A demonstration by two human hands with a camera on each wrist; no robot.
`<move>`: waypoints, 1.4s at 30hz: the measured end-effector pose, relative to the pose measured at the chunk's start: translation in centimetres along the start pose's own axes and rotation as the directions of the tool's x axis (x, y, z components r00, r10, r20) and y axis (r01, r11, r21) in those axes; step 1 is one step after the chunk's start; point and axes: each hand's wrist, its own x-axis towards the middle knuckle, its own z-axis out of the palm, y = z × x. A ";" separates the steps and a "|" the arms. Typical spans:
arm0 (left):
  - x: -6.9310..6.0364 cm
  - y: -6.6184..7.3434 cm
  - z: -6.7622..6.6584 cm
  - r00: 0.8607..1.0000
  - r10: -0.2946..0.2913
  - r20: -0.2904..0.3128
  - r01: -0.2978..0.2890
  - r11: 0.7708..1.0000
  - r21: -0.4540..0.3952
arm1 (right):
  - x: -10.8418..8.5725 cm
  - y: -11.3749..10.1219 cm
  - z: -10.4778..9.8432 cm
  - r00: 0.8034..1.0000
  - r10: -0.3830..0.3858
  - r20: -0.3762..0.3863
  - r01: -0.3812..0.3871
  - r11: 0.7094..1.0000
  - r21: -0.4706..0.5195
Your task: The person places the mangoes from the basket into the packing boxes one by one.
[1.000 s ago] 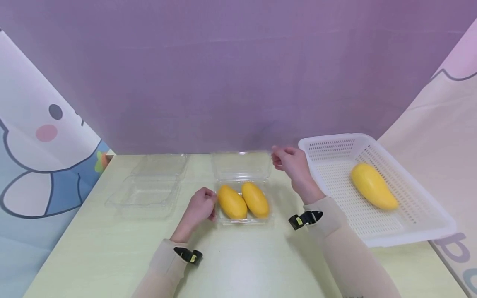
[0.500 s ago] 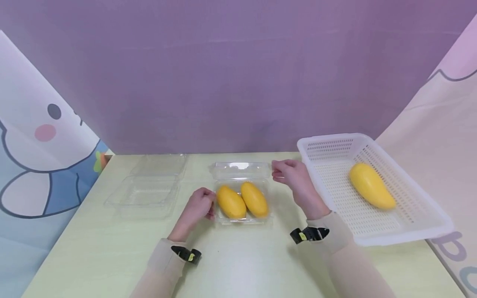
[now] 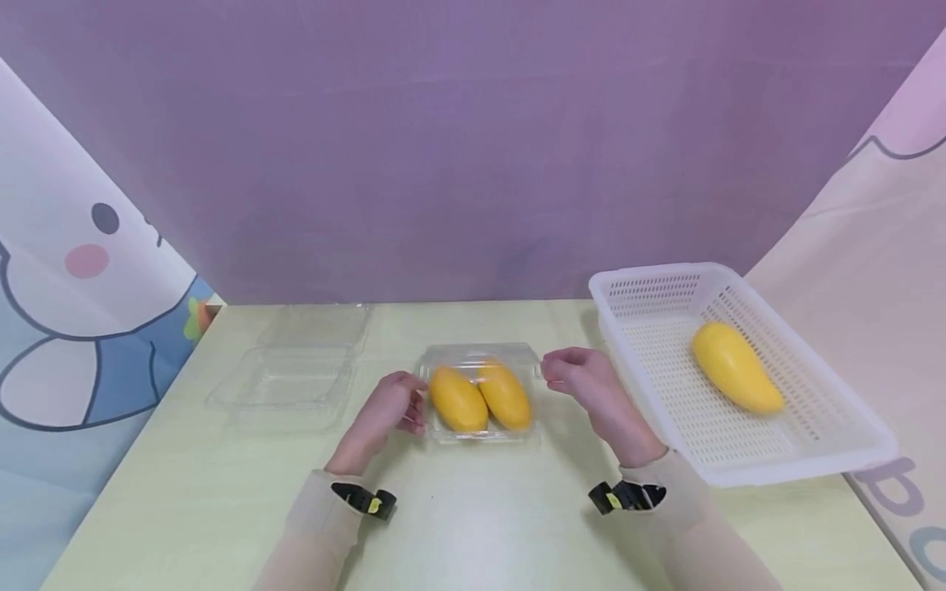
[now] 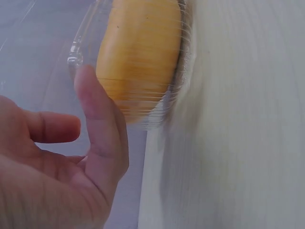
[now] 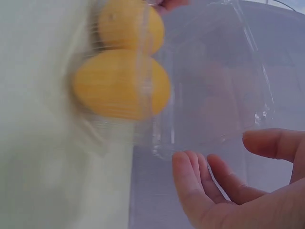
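Observation:
Two yellow mangoes, the left one [image 3: 458,402] and the right one [image 3: 506,400], lie side by side in a clear hinged box. Its lid [image 3: 480,353] is tilted forward over their far ends, not flat. At the box's left side is my left hand [image 3: 380,414]; in the left wrist view a fingertip of this hand [image 4: 97,152] touches the rim, thumb apart. My right hand [image 3: 594,394] is by the lid's right edge. The right wrist view shows that hand [image 5: 243,191] with thumb and fingers spread at the edge of the lid [image 5: 214,86], without a pinch.
Another clear box [image 3: 284,377] stands with its lid open on the table's left. A white perforated basket [image 3: 636,361] at the right holds one mango [image 3: 737,367]. A purple cloth [image 3: 473,164] hangs behind the table.
The lid has swung from upright at the back forward and down over the mangoes. My right hand has come down and nearer with it; my left hand has hardly moved.

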 end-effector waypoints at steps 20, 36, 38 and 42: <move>0.2 -0.2 -0.4 0.999 -0.008 0.036 0.009 1.000 -0.023 | -1.0 3.9 0.5 0.994 0.062 0.095 -0.060 0.998 -0.030; 0.0 -0.4 -0.3 1.000 0.003 0.028 -0.003 1.000 -0.008 | -0.5 5.0 0.8 0.982 0.110 0.152 -0.134 0.978 0.159; 0.0 -0.4 -0.3 1.000 0.003 0.028 -0.003 1.000 -0.009 | -0.6 5.0 0.8 0.982 0.107 0.157 -0.134 0.976 0.169; 0.1 -0.4 -0.3 0.999 0.005 0.033 -0.005 1.000 -0.008 | -0.6 5.1 0.8 0.982 0.094 0.161 -0.123 0.976 0.181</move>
